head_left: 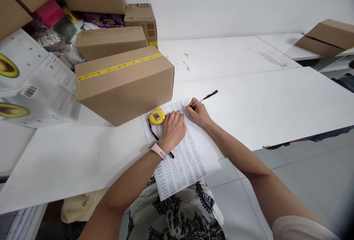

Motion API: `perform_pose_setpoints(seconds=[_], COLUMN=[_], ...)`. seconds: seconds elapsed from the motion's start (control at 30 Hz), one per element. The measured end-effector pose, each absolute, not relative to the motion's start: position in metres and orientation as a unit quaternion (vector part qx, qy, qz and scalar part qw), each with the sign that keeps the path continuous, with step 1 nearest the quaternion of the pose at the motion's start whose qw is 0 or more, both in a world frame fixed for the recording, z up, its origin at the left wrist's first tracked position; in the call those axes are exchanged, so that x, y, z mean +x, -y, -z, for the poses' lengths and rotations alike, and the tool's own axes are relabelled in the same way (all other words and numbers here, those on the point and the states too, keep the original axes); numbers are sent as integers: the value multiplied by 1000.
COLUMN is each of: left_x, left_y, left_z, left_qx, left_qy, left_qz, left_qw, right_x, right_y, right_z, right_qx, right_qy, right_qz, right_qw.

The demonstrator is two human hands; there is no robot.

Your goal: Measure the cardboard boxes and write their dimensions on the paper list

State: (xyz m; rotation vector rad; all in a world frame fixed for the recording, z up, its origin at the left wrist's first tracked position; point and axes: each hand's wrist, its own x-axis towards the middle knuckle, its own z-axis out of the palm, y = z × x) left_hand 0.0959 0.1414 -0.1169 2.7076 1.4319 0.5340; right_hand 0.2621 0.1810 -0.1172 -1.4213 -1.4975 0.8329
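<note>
My right hand (199,114) is closed around a pen (206,97) with a black cap end, its tip near the upper right of a printed sheet (179,173). Rows of small text and handwriting cover the paper, which hangs over the table's front edge. Flat on the sheet lies my left hand (174,127), fingers stretched out, a pink band on its wrist. Just left of those fingers sits a yellow tape measure (156,116). Its black strap (152,132) runs under my left wrist.
A taped cardboard box (127,89) stands directly behind the sheet, with another carton (110,41) behind it. White avocado-printed boxes (35,81) and wrapped goods crowd the left side. An additional cardboard box (326,37) rests at the far right of the white table (262,100).
</note>
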Motion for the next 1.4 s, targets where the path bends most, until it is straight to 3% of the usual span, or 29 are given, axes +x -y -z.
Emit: perform_pose_setpoints(seconds=[1.4], left_x=[96], left_y=[-141], left_z=[117], left_qx=[873], left_qy=[-459], left_qz=[-167], left_qw=[5], right_x=[262], right_y=[-182], right_z=[118], right_qx=[-586], right_qy=[612], right_qz=[-309], right_qw=[432])
